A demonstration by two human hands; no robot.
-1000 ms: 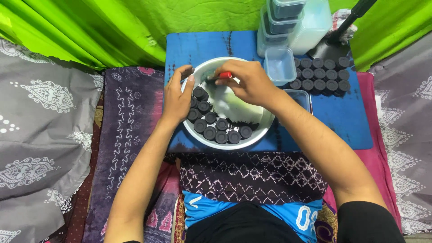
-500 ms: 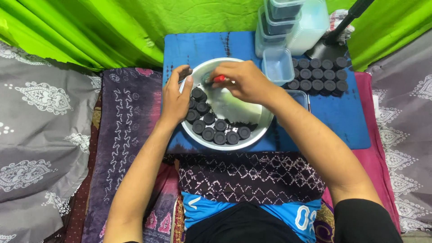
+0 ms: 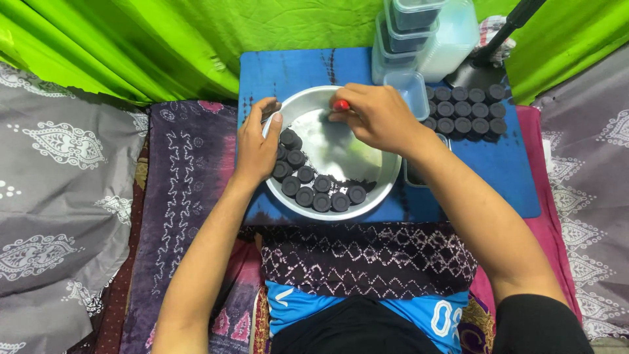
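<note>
- Gripping a small red-tipped tool [image 3: 341,105] between closed fingers [image 3: 354,113], the right hand [image 3: 380,118] is working over the far side of a round metal bowl [image 3: 386,187], near its 12 o'clock rim.
- The left hand [image 3: 257,144] is holding the bowl at its 9 o'clock edge, thumb hooked over the rim and fingers curled around the outside, steadying it on the blue surface [image 3: 295,69].
- Dark round pucks [image 3: 321,193] are lying inside the bowl in an arc running from about 9 o'clock down to 5 o'clock, packed side by side; the middle of the bowl is showing bare metal.
- More dark pucks [image 3: 466,110] are sitting in neat rows on the surface at the bowl's 2 o'clock, just beyond the right wrist.
- Clear plastic tubs [image 3: 409,29] are standing stacked at the surface's 1 o'clock, with one small open tub [image 3: 409,88] just behind the right hand.
- Green cloth [image 3: 164,39] is hanging along the back, and patterned fabric is covering the person's lap.
</note>
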